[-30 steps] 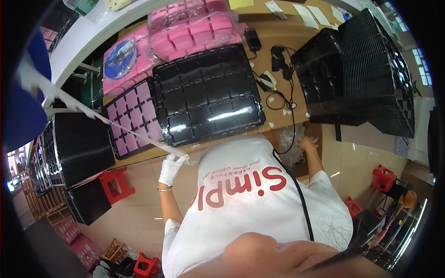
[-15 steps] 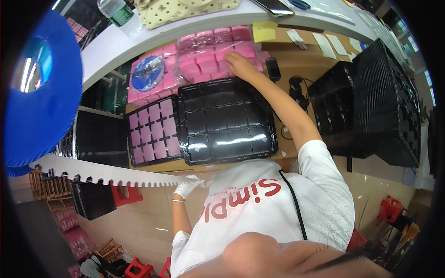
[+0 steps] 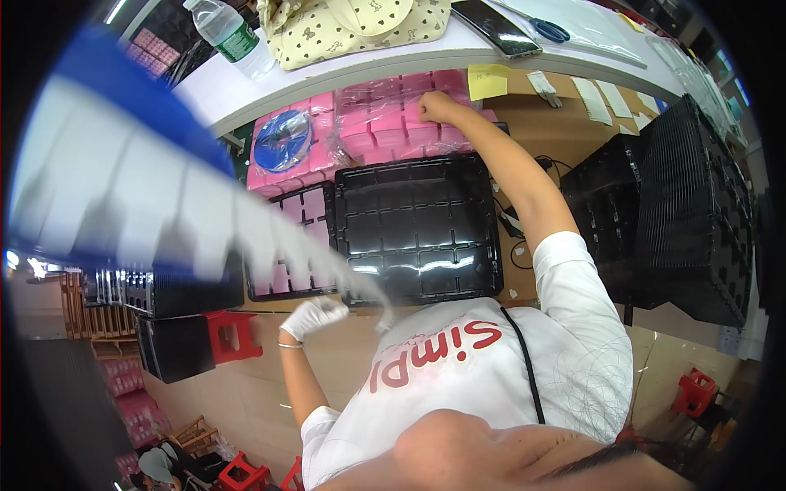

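Observation:
My right hand point(image 3: 440, 107), bare, rests at the far side on a plastic-wrapped stack of pink blocks point(image 3: 391, 131). Its fingers are curled; anything between them is hidden. My left hand point(image 3: 313, 317), in a white glove, is closed at the table's near edge; what it may grip cannot be made out. A white notched strip point(image 3: 205, 204), smeared by motion, slants from the upper left down past this hand. Between my hands lies an empty black compartment tray point(image 3: 417, 225). Left of it sits a black tray with pink pieces point(image 3: 315, 214).
A coil of blue material point(image 3: 283, 140) lies on the pink blocks. Tall stacks of black trays point(image 3: 692, 213) stand at right. The white shelf point(image 3: 360, 65) carries a bottle point(image 3: 232, 39), a cloth bag point(image 3: 352, 29), a phone point(image 3: 497, 29) and scissors point(image 3: 550, 30). A large blue ring-shaped object point(image 3: 106, 65) hangs upper left.
The notched strip has swung closer to the camera and slants more steeply. My left hand has moved left, apart from the strip's lower end. My right hand's fingers have curled in.

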A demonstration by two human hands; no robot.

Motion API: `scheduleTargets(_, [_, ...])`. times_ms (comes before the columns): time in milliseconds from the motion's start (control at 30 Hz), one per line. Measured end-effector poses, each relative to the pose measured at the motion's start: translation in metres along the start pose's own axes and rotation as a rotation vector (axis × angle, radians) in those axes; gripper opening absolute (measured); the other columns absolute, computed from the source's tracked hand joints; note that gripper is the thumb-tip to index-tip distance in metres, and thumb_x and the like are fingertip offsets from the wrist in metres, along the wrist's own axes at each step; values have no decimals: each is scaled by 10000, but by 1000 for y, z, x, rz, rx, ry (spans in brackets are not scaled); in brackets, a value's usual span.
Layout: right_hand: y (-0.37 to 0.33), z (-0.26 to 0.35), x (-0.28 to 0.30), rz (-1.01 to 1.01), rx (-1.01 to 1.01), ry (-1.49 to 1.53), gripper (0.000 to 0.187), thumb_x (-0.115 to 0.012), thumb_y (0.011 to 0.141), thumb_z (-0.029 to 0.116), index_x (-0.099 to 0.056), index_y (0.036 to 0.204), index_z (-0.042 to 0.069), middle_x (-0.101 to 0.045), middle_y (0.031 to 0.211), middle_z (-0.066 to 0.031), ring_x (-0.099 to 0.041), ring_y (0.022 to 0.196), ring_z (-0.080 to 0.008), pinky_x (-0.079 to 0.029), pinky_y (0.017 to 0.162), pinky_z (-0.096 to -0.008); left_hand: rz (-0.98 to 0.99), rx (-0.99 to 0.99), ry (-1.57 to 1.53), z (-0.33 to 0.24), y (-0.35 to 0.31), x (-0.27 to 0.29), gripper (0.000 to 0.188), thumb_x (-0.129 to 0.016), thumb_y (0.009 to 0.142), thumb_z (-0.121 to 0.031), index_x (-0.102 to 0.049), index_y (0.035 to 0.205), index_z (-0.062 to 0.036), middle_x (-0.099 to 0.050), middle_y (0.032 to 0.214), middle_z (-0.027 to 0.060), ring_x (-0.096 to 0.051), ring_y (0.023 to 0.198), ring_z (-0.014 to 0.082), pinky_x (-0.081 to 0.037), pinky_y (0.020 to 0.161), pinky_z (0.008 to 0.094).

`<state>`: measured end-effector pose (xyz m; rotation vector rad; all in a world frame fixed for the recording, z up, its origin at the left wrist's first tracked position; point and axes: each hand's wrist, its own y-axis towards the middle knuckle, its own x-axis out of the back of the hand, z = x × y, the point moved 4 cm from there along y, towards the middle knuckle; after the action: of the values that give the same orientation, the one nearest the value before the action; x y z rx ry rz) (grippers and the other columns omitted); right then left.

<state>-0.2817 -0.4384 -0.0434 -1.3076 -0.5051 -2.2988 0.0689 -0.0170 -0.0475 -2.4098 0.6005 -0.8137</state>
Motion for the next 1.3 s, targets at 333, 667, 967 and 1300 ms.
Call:
scheduleTargets(333, [-103, 99, 14, -799, 120, 347, 122, -688, 733, 119, -593, 793, 70, -626, 817, -88, -587, 857, -306, -467, 770, -395, 0, -360, -1341, -101, 170, 19, 823, -446, 936, -590, -286, 1428, 50, -428, 1392, 267, -478, 1247, 345, -401, 1043, 406])
scheduleTargets(667, [-190, 30, -67, -718, -525, 1316, 492, -743, 821, 222, -528, 1182, -33, -593, 1156, -158, -548, 1091, -251, -457, 928, -376, -194, -385, -1881, -65, 252, 32, 744, -720, 754, -595, -382, 1101, -31, -469, 775, 36, -459, 565, 148, -403, 527, 264])
scheduleTargets(967, [-266, 34, -88, -512, -573, 1092, 159, -727, 797, 81, -648, 911, 3, -676, 838, -51, -618, 755, -108, -485, 690, -247, -592, -77, -720, -25, 179, 33, 337, -708, 860, -369, -588, 657, -128, -461, 563, -60, -359, 455, 45, -229, 439, 243])
scheduleTargets(1300, [-376, 102, -95, -572, -641, 474, 237, -770, 738, 133, -630, 897, 28, -588, 674, -26, -516, 587, -153, -427, 575, -295, -711, 228, 223, -41, 57, -31, 537, -657, 795, -560, -698, 796, -25, -675, 755, 182, -650, 730, 315, -498, 733, 364])
